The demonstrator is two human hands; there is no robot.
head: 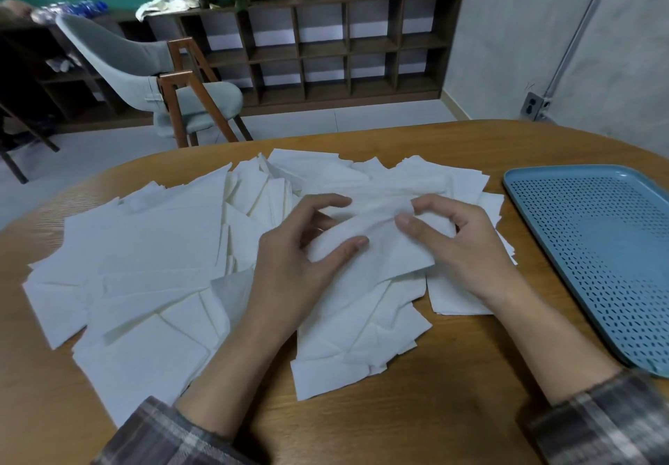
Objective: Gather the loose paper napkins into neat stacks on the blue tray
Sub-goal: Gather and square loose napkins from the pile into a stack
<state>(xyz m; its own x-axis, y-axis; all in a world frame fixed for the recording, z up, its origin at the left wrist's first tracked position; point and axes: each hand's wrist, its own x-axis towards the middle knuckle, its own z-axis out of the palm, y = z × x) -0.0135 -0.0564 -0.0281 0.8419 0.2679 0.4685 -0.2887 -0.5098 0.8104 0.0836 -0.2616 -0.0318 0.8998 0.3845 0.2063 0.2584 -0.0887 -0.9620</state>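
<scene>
View: head-worn, close over the worktop (pixel 434 410).
Facing: forward and down; shelf (pixel 325 48) at 12 o'clock, blue tray (pixel 593 247) at 3 o'clock.

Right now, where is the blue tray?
In the head view, the blue tray lies on the table at far right, just beyond the right hand and the napkin pile.

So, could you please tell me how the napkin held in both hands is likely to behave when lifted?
Probably floppy: the napkin bends and creases between the left hand and right hand. Likely very light and thin, so it may tear if tugged. Sheets in the pile overlap, so neighbours might drag along.
</scene>
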